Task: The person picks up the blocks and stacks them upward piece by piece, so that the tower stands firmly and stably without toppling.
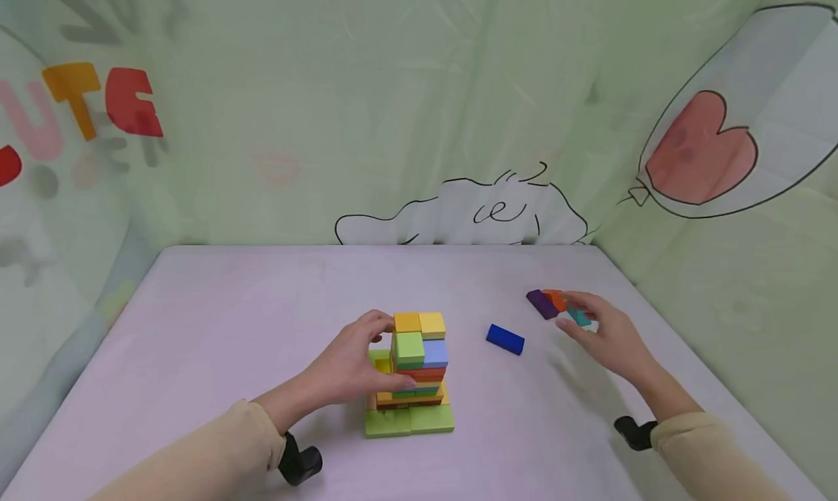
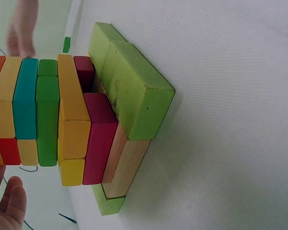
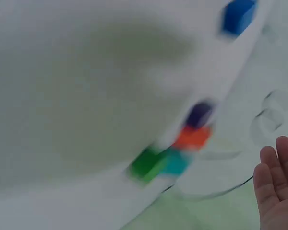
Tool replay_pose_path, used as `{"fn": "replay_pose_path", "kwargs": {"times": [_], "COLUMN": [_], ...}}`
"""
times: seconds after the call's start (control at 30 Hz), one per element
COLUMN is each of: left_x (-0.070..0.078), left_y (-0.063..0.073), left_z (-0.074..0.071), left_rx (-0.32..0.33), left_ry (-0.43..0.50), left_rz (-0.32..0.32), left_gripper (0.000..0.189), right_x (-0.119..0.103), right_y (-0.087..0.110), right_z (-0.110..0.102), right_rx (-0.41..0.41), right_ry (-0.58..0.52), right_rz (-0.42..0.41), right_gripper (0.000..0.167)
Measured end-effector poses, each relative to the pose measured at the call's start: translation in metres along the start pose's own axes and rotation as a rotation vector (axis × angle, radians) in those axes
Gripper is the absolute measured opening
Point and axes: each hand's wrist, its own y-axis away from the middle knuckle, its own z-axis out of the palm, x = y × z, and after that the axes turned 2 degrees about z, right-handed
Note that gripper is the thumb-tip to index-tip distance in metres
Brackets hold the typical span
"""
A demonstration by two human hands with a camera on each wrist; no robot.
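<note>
A stacked tower of colourful wooden blocks (image 1: pixel 410 349) stands on a light green block base (image 1: pixel 432 419). My left hand (image 1: pixel 343 366) is cupped about the tower's left side, its thumb across the front and its fingers toward the back. In the left wrist view some of those fingers (image 2: pixel 14 203) are bent beside the upper blocks. My right hand (image 1: pixel 609 337) hovers by a small group of loose blocks, holding nothing visible. That group has a purple block (image 1: pixel 543 305), an orange block (image 1: pixel 554 299), a teal block (image 1: pixel 579 317) and a green block (image 3: pixel 145 165), partly hidden in the head view.
A blue block (image 1: pixel 505 339) lies on the white table (image 1: pixel 262 290) between the tower and the loose group. Pale printed curtains (image 1: pixel 366 86) hang behind the table and at both sides. The right wrist view is blurred.
</note>
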Motion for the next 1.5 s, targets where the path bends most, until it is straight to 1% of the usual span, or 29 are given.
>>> {"fn": "replay_pose_path", "kwargs": {"times": [0.07,0.1,0.13,0.17,0.23,0.33,0.4,0.47,0.6,0.7,0.83,0.93,1.1,1.2,1.23,1.3,1.4,1.5], "left_x": [0.0,0.0,0.0,0.0,-0.001,-0.001,-0.001,-0.001,-0.001,-0.002,-0.002,-0.002,-0.002,-0.003,-0.003,-0.003,-0.003,-0.002], "left_y": [0.0,0.0,0.0,0.0,0.0,0.0,0.0,0.0,0.001,0.001,0.0,0.0,0.0,-0.001,-0.001,-0.001,-0.001,-0.001], "left_z": [0.0,0.0,0.0,0.0,0.0,0.001,0.001,0.001,0.002,0.002,0.002,0.001,0.002,0.003,0.003,0.003,0.002,0.001], "left_rx": [-0.003,-0.004,-0.006,-0.006,-0.004,-0.002,0.0,-0.001,-0.003,-0.007,-0.009,-0.003,-0.007,-0.015,-0.017,-0.013,-0.004,0.001], "left_ry": [-0.007,-0.008,-0.007,-0.007,-0.002,0.002,0.003,0.003,0.008,0.011,0.006,-0.009,-0.009,0.001,0.004,-0.003,-0.016,-0.02], "left_rz": [0.0,0.001,0.001,0.003,0.006,0.007,0.005,0.002,-0.002,-0.004,-0.002,-0.002,-0.006,-0.005,-0.002,0.003,0.006,0.005], "left_gripper": [0.064,0.064,0.064,0.064,0.063,0.062,0.062,0.062,0.063,0.063,0.063,0.063,0.063,0.063,0.063,0.063,0.063,0.063], "right_x": [0.033,0.047,0.06,0.07,0.084,0.094,0.096,0.094,0.089,0.083,0.073,0.067,0.064,0.054,0.047,0.024,-0.023,-0.073], "right_y": [0.006,0.01,0.013,0.016,0.019,0.018,0.016,0.013,0.009,0.009,0.011,0.013,0.016,0.016,0.015,0.012,0.007,0.004], "right_z": [-0.004,-0.006,-0.008,-0.009,-0.012,-0.014,-0.014,-0.013,-0.009,-0.005,-0.001,0.002,0.006,0.003,0.001,-0.004,-0.012,-0.014], "right_rx": [-0.05,-0.069,-0.083,-0.1,-0.16,-0.251,-0.3,-0.325,-0.329,-0.347,-0.403,-0.42,-0.406,-0.374,-0.353,-0.308,-0.24,-0.211], "right_ry": [0.051,0.072,0.095,0.111,0.134,0.131,0.13,0.13,0.139,0.118,0.071,0.051,0.048,0.031,0.019,-0.007,-0.055,-0.101], "right_rz": [0.109,0.147,0.169,0.192,0.247,0.325,0.37,0.401,0.41,0.386,0.304,0.258,0.26,0.25,0.231,0.173,0.049,-0.079], "right_gripper": [0.052,0.054,0.054,0.054,0.056,0.058,0.058,0.058,0.056,0.053,0.048,0.046,0.04,0.038,0.037,0.034,0.03,0.028]}}
